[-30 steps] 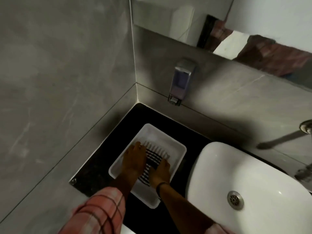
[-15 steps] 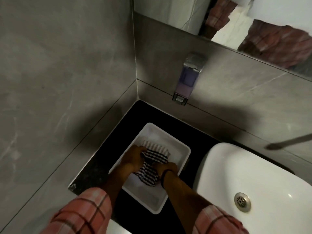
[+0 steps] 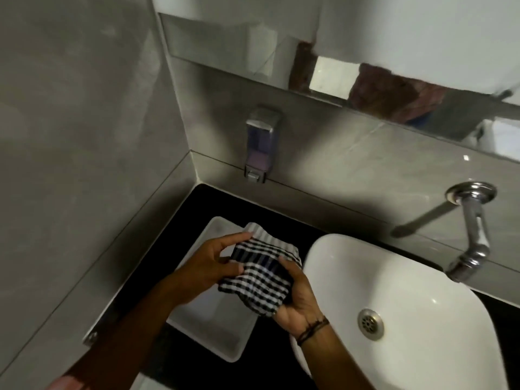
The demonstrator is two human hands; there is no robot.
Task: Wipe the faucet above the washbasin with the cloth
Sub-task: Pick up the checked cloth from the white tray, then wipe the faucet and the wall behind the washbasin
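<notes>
1. We hold the checked cloth (image 3: 263,273) in both hands above the white tray (image 3: 213,330) on the black counter (image 3: 197,204).
2. Our left hand (image 3: 209,264) pinches its far edge; our right hand (image 3: 298,298) clutches its near end.
3. The chrome faucet (image 3: 475,232) juts from the wall over the washbasin (image 3: 394,280), well apart from the cloth.
</notes>
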